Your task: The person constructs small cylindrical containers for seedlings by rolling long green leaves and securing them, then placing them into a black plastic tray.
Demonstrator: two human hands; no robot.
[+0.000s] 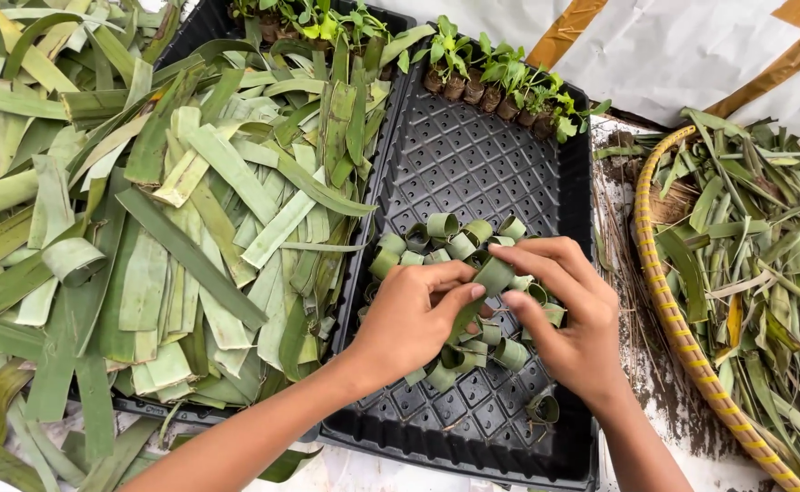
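Leaf strip (480,296), green and partly curled, sits pinched between both hands over the black perforated tray (473,155), near the centre of view.

Starting at nine o'clock: a large heap of cut green leaf strips (172,228) covers the left half, lying flat and overlapping, and spills over the tray's left wall. One loosely curled piece (74,260) lies on the heap at about nine o'clock.

Left hand (411,321) enters from seven o'clock, forearm angled up toward centre. Its thumb and fingers are closed on the strip's lower end.

Around and beneath both hands lies a cluster of rolled leaf rings (445,239), many touching one another on the tray floor. A single ring (542,407) lies apart at five o'clock from the cluster.

At twelve o'clock, a row of small seedlings (500,77) in dark plugs lines the tray's far edge.

Right hand (568,314) enters from five o'clock, fingers and thumb gripping the strip's upper end.

At three o'clock, a woven basket with a yellow rim (668,305) holds loose, narrow leaf trimmings (764,255).
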